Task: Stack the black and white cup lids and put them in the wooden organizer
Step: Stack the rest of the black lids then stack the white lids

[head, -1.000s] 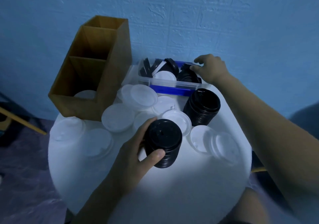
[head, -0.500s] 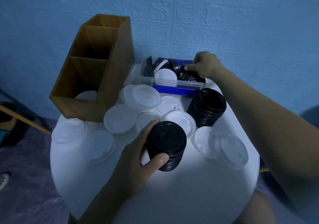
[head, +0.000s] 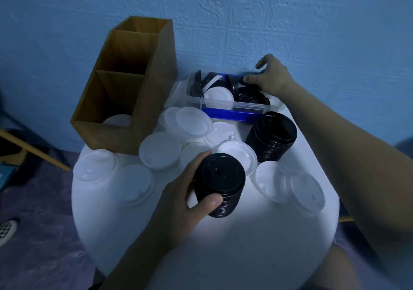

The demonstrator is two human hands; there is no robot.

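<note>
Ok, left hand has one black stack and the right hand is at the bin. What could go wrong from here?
1. The left hand grips the held black stack by its sides only, so lids may slip out.
2. The standing black stack sits just in front of the plastic bin, where the right hand reaches. The forearm could topple it when pulling back.
3. Loose white lids lie near the table edge, and a nudge may drop them.

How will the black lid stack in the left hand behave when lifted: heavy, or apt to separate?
Probably light: thin plastic lids. The black lid stack is tall and the left hand grips only its side, so tilting may let lids slide apart. Their close nesting, seen as ridges, should resist that.
</note>
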